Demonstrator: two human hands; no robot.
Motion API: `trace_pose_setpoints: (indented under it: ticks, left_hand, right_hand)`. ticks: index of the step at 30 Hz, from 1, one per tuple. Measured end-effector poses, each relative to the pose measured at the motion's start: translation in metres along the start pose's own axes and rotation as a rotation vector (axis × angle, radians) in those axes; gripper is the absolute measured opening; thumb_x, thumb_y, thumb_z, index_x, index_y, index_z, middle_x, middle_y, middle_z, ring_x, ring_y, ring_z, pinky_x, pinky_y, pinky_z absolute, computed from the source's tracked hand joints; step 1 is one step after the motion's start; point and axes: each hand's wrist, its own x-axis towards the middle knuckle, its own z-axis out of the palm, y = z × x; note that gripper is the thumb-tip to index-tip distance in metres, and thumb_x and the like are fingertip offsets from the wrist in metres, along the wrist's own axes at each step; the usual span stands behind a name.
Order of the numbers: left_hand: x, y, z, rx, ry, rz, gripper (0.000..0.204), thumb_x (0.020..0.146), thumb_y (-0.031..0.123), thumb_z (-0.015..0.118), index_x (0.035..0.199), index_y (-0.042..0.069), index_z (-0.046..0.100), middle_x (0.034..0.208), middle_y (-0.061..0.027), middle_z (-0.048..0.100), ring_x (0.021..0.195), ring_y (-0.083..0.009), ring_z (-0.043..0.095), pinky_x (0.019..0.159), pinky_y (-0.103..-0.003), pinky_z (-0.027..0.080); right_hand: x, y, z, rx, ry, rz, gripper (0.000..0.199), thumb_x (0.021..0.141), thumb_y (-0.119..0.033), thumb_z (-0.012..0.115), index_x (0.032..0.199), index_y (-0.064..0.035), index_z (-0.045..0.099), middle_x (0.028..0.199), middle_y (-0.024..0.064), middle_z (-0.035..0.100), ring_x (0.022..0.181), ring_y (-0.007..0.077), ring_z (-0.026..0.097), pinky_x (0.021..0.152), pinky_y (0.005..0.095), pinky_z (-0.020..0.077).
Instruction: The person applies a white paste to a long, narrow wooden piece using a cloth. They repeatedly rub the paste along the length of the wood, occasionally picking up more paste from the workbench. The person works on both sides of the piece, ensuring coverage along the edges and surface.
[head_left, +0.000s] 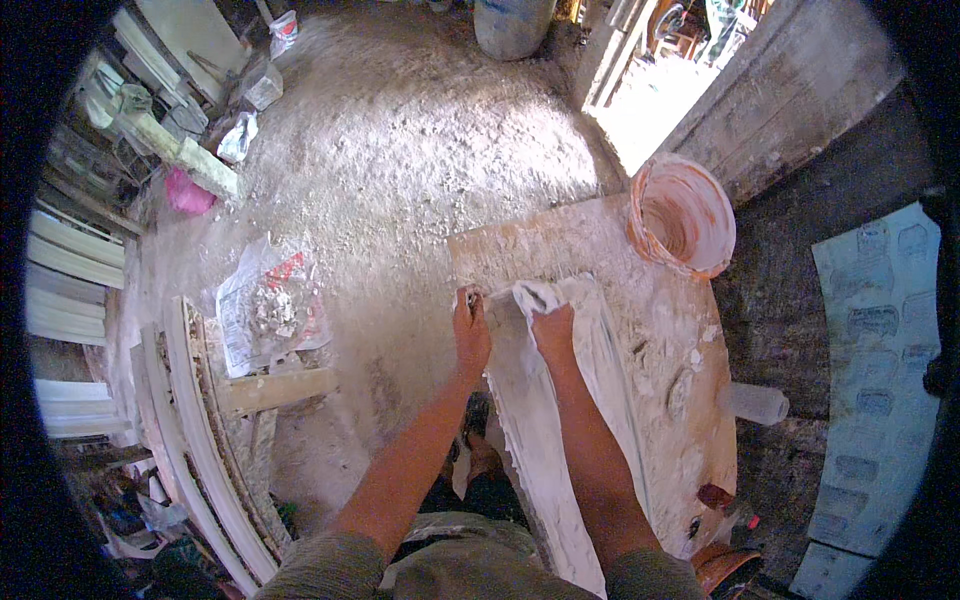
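Note:
My right hand [553,328] is closed on a white, cloth-like bundle [537,296] with a dark fold in its top; its exact kind is unclear. Just to its left, my left hand [471,328] is closed too, fingers pinched together at the board's left edge. What it holds, if anything, is too small to make out. Beneath my right forearm a long white plaster-coated strip [525,410] runs from the bundle toward my body. It lies along the left side of a plaster-spattered wooden board [660,345].
An orange bucket [683,215] smeared white stands at the board's far right corner. A translucent plastic bottle [757,403] lies by its right edge. Long white mouldings [205,440] lean at left, near a printed sack [240,310] with white lumps. A barrel [513,25] stands far back.

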Motion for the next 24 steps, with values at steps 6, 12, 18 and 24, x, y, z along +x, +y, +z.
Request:
trace_pose_setpoints:
  ticks: [6,12,18,24]
  left_hand:
    - [-0.042,0.003,-0.005,-0.096,-0.037,-0.062,0.012,0.097,0.008,0.045,0.103,0.001,0.053,0.093,-0.0147,0.059,0.087,-0.0233,0.055,0.080,-0.034,0.043]
    - [-0.119,0.000,-0.022,-0.018,-0.132,-0.078,0.012,0.097,0.008,0.046,0.105,0.000,0.052,0.092,-0.0126,0.058,0.087,-0.0215,0.054,0.081,-0.034,0.042]
    - [-0.231,0.015,-0.043,-0.018,-0.211,-0.201,0.014,0.097,0.009,0.046,0.107,0.001,0.052,0.093,-0.0133,0.058,0.086,-0.0227,0.055,0.079,-0.035,0.043]
    - [-0.356,0.011,-0.057,-0.042,-0.167,-0.067,0.012,0.097,0.007,0.045,0.106,0.002,0.052,0.089,-0.0147,0.060,0.083,-0.0252,0.059,0.077,-0.035,0.045]
  right_hand:
    - [-0.037,0.033,-0.008,-0.288,0.023,-0.086,0.025,0.074,-0.004,0.065,0.098,0.0030,0.067,0.092,0.0189,0.069,0.088,0.0330,0.067,0.079,0.0380,0.0506]
    - [-0.115,0.058,-0.041,-0.103,0.097,0.071,0.033,0.074,-0.012,0.071,0.102,0.0048,0.062,0.101,0.0225,0.064,0.098,0.0389,0.060,0.092,0.0431,0.0458]
    - [-0.226,0.031,-0.115,-0.061,0.081,-0.104,0.022,0.079,-0.011,0.068,0.101,-0.0079,0.068,0.099,0.0127,0.068,0.095,0.0304,0.064,0.087,0.0384,0.0489]
    - [-0.332,0.048,-0.164,0.080,0.033,-0.071,0.025,0.075,-0.003,0.065,0.100,-0.0028,0.068,0.098,0.0149,0.069,0.091,0.0290,0.066,0.081,0.0353,0.0515]
